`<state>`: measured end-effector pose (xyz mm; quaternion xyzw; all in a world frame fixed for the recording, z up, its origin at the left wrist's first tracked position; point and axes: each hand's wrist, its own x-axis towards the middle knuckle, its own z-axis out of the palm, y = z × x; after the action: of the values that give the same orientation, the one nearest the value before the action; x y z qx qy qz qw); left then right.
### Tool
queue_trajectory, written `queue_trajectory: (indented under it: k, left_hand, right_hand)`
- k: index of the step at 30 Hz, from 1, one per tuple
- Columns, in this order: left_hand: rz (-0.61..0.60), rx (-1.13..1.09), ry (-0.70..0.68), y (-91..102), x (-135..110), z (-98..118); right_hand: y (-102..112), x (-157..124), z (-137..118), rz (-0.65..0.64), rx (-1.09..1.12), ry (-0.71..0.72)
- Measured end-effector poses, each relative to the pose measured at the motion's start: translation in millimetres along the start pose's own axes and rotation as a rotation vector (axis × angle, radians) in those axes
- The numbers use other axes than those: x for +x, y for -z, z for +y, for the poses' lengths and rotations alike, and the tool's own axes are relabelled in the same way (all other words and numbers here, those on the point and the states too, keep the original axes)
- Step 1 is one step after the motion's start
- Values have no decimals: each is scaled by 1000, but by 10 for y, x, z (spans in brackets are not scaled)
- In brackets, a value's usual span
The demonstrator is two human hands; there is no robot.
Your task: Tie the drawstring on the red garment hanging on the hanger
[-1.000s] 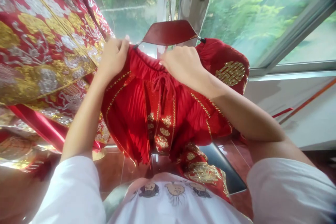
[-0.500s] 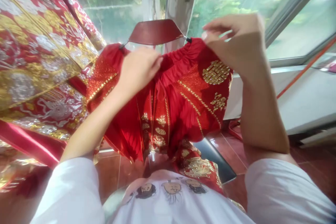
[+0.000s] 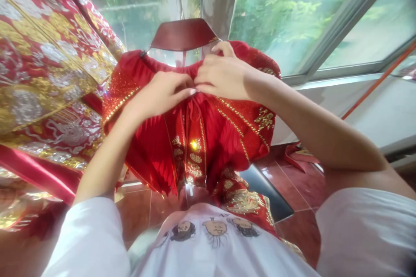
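A red pleated skirt [image 3: 227, 147] with gold beading and embroidery hangs by its waistband from a clip hanger [image 3: 185, 34] with a dark red top piece. My left hand [image 3: 170, 93] is closed on the waistband left of the middle, thumb and fingers drawn together. Close beside it, my right hand [image 3: 224, 71] grips the gathered waistband with curled fingers, its fingertips almost meeting the left thumb. Just below both hands hangs a thin red drawstring [image 3: 194, 111]. The right hanger clip is hidden behind my right hand.
At the left hangs a red, gold and silver embroidered cloth [image 3: 48, 60]. Windows [image 3: 276, 21] stand behind the hanger. A slanting orange strip [image 3: 377, 80] crosses the right side. Below, a black flat object [image 3: 273, 194] lies by the tiled floor [image 3: 295, 181].
My right hand has moved left and down from the skirt's right shoulder area to the waistband's middle, beside my left hand. The view has shifted slightly, and my left hand sits a little lower.
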<state>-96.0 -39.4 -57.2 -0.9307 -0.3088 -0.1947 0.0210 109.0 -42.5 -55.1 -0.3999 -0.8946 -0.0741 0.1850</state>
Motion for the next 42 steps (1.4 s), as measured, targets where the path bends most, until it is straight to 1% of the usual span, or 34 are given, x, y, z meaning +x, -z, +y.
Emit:
queue_trajectory:
  k: [2, 5, 7, 9, 11, 13, 15, 17, 19, 21, 23, 26, 27, 28, 31, 32, 34, 36, 37, 40, 42]
  left_hand:
    - [59, 62, 57, -69, -3, 43]
    - [111, 87, 107, -92, -8, 129]
    - [145, 54, 120, -68, -20, 167]
    - [166, 15, 125, -50, -27, 180]
    - [177, -22, 126, -56, -22, 171]
    - [190, -40, 128, -81, -13, 153]
    - [199, -29, 142, -102, -13, 143]
    - [212, -13, 163, -104, -27, 153]
    - [234, -7, 176, -86, -47, 181]
    - [248, 2, 178, -62, -60, 215]
    - [235, 17, 186, -52, -52, 240]
    - [227, 56, 200, -86, 11, 251]
    - [234, 68, 197, -109, 44, 250]
    - [241, 73, 192, -134, 79, 250]
    - [232, 44, 166, -200, 171, 252]
    - [222, 30, 160, -212, 191, 255]
    - [217, 17, 162, -214, 212, 262]
    - [229, 24, 173, -186, 214, 267]
    - [243, 26, 175, -162, 212, 267]
    - [299, -10, 138, -82, 208, 247]
    - [339, -64, 91, -47, 210, 224]
  right_hand:
    - [16, 74, 84, -20, 57, -10]
    - [190, 61, 231, 7, 104, -22]
    - [329, 5, 283, 27, 65, 3]
    - [404, -49, 271, 43, -17, 50]
    - [390, -75, 211, 38, -90, 106]
    - [319, -65, 140, 12, -103, 148]
    - [248, -37, 98, -12, -68, 147]
    - [226, -17, 102, -7, -30, 105]
    - [272, -25, 152, 29, -22, 64]
    - [377, -64, 238, 55, -46, 66]
    - [514, -115, 350, 97, -54, 112]
    - [693, -157, 519, 232, -67, 181]
    - [726, -152, 560, 247, -91, 194]
    - [741, -137, 589, 219, -131, 205]
    - [704, -55, 612, 13, -242, 185]
    - [681, -25, 609, -34, -264, 169]
    - [656, 26, 612, -77, -280, 152]
    - [679, 52, 640, -78, -287, 180]
    - [708, 54, 662, -59, -296, 194]
    - [823, 29, 718, 53, -316, 187]
    - [874, 1, 703, 101, -304, 167]
